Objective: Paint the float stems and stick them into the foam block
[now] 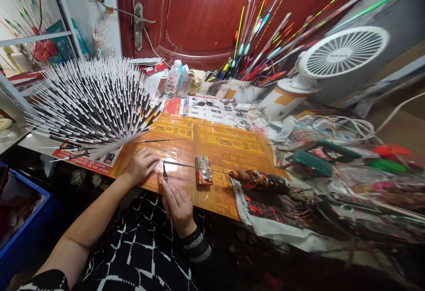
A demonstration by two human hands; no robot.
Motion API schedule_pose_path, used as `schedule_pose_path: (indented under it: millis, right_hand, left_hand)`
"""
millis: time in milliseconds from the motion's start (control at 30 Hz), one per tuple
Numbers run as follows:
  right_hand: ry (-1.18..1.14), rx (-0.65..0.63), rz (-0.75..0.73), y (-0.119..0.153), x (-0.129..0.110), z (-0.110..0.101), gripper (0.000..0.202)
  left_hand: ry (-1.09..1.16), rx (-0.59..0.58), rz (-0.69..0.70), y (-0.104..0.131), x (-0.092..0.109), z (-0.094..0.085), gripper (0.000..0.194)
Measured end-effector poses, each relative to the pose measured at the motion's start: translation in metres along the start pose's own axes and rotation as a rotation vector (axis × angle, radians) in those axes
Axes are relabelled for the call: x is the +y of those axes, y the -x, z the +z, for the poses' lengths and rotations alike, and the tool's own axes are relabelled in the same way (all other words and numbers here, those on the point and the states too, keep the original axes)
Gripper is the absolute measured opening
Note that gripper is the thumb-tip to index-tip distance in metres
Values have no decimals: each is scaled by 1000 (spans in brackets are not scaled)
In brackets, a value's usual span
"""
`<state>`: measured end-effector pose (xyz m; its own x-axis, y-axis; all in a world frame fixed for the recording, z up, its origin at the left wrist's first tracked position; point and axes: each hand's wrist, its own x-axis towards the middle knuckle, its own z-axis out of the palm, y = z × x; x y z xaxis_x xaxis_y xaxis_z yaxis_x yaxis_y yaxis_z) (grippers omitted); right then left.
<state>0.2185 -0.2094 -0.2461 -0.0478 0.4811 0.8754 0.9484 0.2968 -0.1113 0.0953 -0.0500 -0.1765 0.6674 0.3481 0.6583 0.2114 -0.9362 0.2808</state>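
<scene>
My left hand (141, 166) is closed around the end of a slender dark fishing float (182, 164), its thumb and fingers pinched together. The float lies roughly level and crosses a paint-spattered block (203, 173), with its thin stem pointing right. In my right hand (179, 204) is a small paintbrush (165, 175), pinched near its head with the handle running down below the fingers. The dark tip of the brush is at the float, close to my left fingertips; whether they touch is hard to tell. A second dark float (162, 140) lies on the table behind my left hand.
A dense fan of white-tipped floats (99, 100) stands at the left. A paint-crusted tool (265, 180) rests on a stained cloth (252, 220) at the right. Behind are a plastic bottle (172, 80), bright float tips and a white fan (345, 54). A blue bin (29, 220) is lower left.
</scene>
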Motion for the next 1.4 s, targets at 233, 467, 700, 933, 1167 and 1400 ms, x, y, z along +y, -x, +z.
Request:
schedule_pose_path:
  millis: [233, 467, 700, 933, 1167, 1400]
  right_hand:
    - [8, -7, -4, -1, 0, -2, 62]
    - [-55, -1, -7, -5, 0, -6, 67]
    - [-92, 72, 23, 3, 24, -38, 60]
    - [96, 121, 61, 18, 50, -59, 61]
    - [175, 92, 70, 20, 49, -56, 63]
    - [176, 79, 102, 15, 47, -55, 65]
  left_hand:
    - [-7, 2, -6, 0, 0, 1, 18]
    - [-9, 2, -11, 0, 0, 0, 21]
    - [5, 2, -2, -1, -1, -3, 18]
    - [8, 25, 9, -5, -2, -6, 16]
    - [9, 35, 33, -7, -3, -8, 14]
    - [13, 21, 5, -8, -4, -8, 15]
